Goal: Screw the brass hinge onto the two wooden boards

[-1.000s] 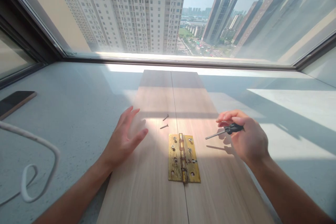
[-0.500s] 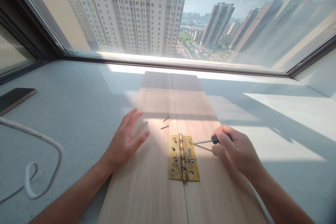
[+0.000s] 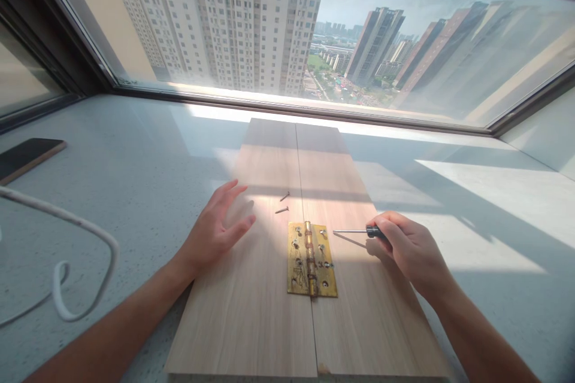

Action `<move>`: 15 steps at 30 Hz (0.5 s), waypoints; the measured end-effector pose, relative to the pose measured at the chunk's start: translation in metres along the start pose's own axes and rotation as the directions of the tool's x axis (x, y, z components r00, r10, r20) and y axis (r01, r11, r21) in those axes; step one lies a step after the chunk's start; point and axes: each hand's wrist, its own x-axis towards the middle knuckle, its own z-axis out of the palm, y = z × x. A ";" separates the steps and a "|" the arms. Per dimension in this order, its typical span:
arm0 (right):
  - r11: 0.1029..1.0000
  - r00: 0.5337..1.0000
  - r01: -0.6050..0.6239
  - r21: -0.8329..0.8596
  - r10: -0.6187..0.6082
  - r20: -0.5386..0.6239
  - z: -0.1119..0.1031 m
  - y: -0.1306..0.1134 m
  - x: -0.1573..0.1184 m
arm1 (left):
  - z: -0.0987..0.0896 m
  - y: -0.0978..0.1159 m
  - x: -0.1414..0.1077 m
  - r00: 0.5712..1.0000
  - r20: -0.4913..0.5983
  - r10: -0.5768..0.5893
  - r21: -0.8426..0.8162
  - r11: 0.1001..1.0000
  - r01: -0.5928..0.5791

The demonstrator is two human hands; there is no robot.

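A brass hinge (image 3: pixel 298 275) lies across the seam between two pale wooden boards (image 3: pixel 251 323), with several screws standing in its holes. My right hand (image 3: pixel 411 251) is closed round the black handle of a screwdriver (image 3: pixel 354 231). Its tip points left, just short of the hinge's upper right edge and apart from the screws. On the left board rests my left hand (image 3: pixel 215 230), fingers spread and holding nothing. Two loose screws, an upper one (image 3: pixel 285 196) and a lower one (image 3: pixel 282 210), lie beyond the hinge, right of that hand.
The boards lie on a speckled pale sill (image 3: pixel 148 149) under a large window with a dark frame (image 3: pixel 314 114). At the left are a phone (image 3: pixel 29 155) and a curled white cable (image 3: pixel 101 236). High-rise buildings show through the glass.
The screwdriver's tip has drawn back slightly to the right, off the hinge's edge. My left hand stays spread on the board. The whole view has shifted a little, showing the boards' near edge.
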 end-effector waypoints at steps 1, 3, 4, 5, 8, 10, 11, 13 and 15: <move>1.000 1.000 -0.001 0.001 0.001 -0.008 0.001 -0.001 0.000 | 0.000 0.000 0.000 1.000 -0.002 0.001 -0.002 1.000 -0.001; 1.000 1.000 0.002 -0.006 -0.002 -0.010 0.002 -0.002 -0.001 | 0.000 0.001 -0.001 1.000 -0.004 0.001 -0.007 1.000 -0.001; 1.000 1.000 0.003 -0.017 -0.003 0.001 0.001 -0.002 -0.002 | 0.000 0.001 -0.001 1.000 -0.006 0.001 -0.010 1.000 -0.002; 0.999 1.000 -0.003 -0.034 0.003 0.019 0.000 -0.002 -0.002 | 0.000 0.001 -0.001 1.000 -0.007 0.000 -0.013 1.000 -0.001; 0.989 0.992 -0.006 -0.147 0.025 0.127 -0.011 -0.002 -0.003 | 0.000 0.002 0.000 1.000 -0.008 0.000 -0.022 1.000 0.000; 0.956 0.971 0.072 -0.284 -0.002 0.240 -0.020 -0.005 -0.003 | 0.000 0.002 0.000 1.000 -0.007 0.003 -0.029 1.000 -0.004; 0.923 0.954 0.142 -0.357 -0.031 0.298 -0.025 -0.009 -0.003 | 0.000 0.002 0.000 1.000 -0.010 0.007 -0.033 0.999 -0.007; 0.824 0.914 0.288 -0.487 -0.085 0.397 -0.034 -0.021 -0.004 | -0.001 0.002 0.000 1.000 -0.018 0.014 -0.037 0.999 -0.014; 0.728 0.889 0.390 -0.564 -0.138 0.437 -0.041 -0.039 -0.007 | -0.001 0.002 0.000 0.999 -0.025 0.019 -0.039 0.999 -0.020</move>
